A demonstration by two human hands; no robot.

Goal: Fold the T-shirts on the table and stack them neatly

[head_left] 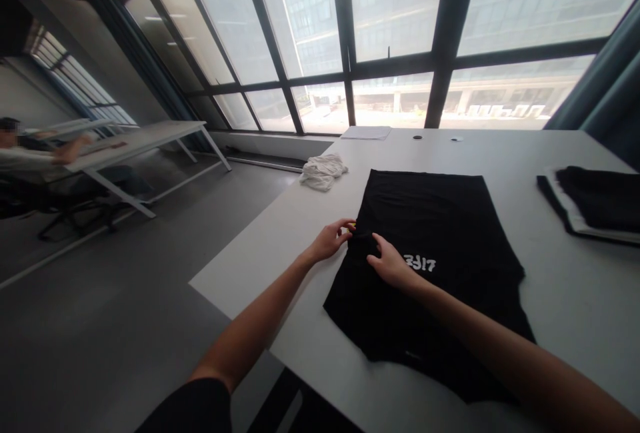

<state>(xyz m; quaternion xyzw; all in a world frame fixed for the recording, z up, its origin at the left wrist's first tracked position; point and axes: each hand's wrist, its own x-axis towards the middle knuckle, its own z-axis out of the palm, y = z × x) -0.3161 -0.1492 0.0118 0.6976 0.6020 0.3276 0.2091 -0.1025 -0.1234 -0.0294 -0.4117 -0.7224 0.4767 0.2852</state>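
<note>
A black T-shirt (pixel 435 233) with white lettering lies flat on the white table (pixel 575 300), its left side folded in. My left hand (pixel 331 240) pinches the shirt's left edge, fingers closed on the fabric. My right hand (pixel 389 264) rests on the cloth just to the right, next to the lettering, fingers curled and pressing the fabric down near the same fold.
A crumpled white cloth (pixel 323 171) lies at the table's left edge. Folded dark garments (pixel 595 205) are stacked at the right. Papers (pixel 366 132) sit by the window. A person (pixel 30 153) sits at another table (pixel 135 140) at the left.
</note>
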